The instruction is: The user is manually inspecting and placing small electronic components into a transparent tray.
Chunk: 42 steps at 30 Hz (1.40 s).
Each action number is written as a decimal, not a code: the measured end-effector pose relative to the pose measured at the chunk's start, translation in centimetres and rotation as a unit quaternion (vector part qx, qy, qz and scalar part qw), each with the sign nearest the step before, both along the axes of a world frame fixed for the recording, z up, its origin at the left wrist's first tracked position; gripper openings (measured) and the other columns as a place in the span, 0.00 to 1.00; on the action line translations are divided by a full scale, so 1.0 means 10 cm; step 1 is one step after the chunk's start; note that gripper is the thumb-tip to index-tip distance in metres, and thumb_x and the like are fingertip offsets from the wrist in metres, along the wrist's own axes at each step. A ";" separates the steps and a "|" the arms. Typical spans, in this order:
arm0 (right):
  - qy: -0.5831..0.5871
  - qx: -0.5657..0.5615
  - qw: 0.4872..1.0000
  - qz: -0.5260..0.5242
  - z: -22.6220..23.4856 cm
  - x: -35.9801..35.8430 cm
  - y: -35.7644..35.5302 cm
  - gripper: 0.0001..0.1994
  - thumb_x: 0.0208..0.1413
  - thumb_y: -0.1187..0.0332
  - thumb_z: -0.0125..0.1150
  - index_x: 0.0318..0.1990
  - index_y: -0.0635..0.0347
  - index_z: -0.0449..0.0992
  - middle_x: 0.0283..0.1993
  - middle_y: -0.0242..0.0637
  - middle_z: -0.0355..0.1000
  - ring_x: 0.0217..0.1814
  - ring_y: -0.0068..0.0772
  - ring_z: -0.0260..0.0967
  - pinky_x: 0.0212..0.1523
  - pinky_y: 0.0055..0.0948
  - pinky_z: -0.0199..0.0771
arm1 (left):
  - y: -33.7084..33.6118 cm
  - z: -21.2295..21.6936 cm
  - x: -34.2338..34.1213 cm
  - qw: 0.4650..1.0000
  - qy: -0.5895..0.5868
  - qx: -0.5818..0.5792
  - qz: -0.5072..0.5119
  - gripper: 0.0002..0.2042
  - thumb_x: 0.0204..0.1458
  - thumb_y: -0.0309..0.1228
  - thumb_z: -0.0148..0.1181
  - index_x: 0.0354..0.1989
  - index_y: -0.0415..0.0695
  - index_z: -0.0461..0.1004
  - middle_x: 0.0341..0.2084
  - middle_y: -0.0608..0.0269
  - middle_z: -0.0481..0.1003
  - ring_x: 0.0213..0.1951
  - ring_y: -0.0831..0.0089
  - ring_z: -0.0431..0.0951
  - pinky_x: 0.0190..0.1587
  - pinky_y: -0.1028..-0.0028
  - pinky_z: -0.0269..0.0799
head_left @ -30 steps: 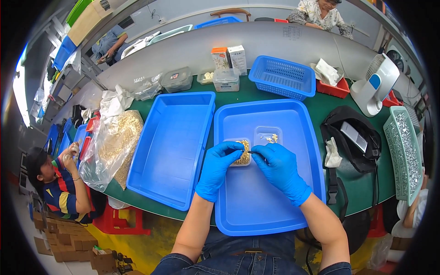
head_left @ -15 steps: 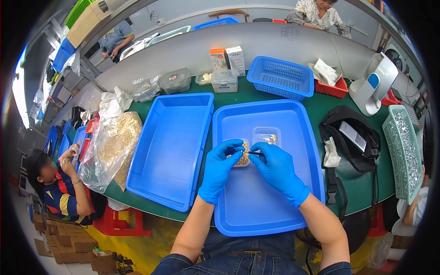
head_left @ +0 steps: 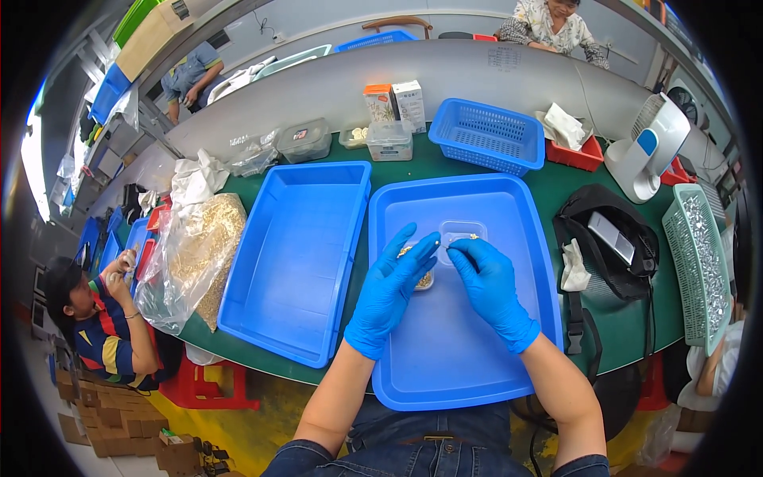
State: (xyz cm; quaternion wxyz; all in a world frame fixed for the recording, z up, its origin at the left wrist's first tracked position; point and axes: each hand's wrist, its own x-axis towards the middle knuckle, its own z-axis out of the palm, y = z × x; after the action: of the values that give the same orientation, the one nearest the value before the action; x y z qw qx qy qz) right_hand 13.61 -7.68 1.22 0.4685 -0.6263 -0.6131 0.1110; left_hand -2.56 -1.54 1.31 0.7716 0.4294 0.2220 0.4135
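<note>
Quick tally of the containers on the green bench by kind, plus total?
Blue trays: 2 (empty one, one under the hands)
Blue mesh basket: 1
Green mesh basket: 1
Red bin: 1
Clear lidded tubs: 2 ()
Total: 7

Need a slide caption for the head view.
Gloved left hand and right hand work over small clear containers in a blue tray.

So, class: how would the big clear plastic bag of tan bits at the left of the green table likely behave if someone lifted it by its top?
The clear plastic bag would probably sag and change shape: its film looks thin and crumpled. It is likely heavy for a bag, since the tan fill bulks it out. Its loose top could let bits spill if tipped.
</note>
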 end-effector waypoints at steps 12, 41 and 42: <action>-0.005 -0.028 0.994 0.106 -0.03 -0.08 -0.04 0.09 0.57 0.63 0.54 0.39 0.53 0.78 0.33 0.41 0.75 0.33 0.42 0.74 0.34 0.33 0.74 | -0.03 0.05 0.01 0.993 -0.026 -0.018 -0.112 0.37 0.57 0.56 0.43 0.67 0.45 0.44 0.64 0.47 0.52 0.64 0.60 0.55 0.63 0.62 0.52; -0.168 -0.126 0.978 -0.014 -0.04 0.08 0.01 0.10 0.58 0.61 0.52 0.36 0.55 0.76 0.25 0.44 0.73 0.25 0.45 0.73 0.26 0.38 0.72 | -0.03 -0.06 0.03 0.995 0.027 -0.046 -0.081 0.29 0.62 0.47 0.40 0.67 0.47 0.46 0.60 0.47 0.60 0.60 0.62 0.62 0.62 0.65 0.54; -0.167 -0.126 0.978 -0.016 -0.04 0.07 0.01 0.10 0.58 0.61 0.52 0.36 0.55 0.76 0.25 0.44 0.73 0.25 0.45 0.73 0.26 0.38 0.72 | -0.03 -0.07 0.03 0.995 0.035 -0.046 -0.083 0.29 0.62 0.47 0.40 0.67 0.47 0.47 0.60 0.47 0.60 0.60 0.62 0.63 0.62 0.66 0.55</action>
State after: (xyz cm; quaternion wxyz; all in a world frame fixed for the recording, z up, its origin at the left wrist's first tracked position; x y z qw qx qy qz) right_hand 14.29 -7.61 0.80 0.2786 -0.6995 -0.6540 0.0733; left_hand -2.27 -1.84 0.65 0.8139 0.4242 0.2317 0.3223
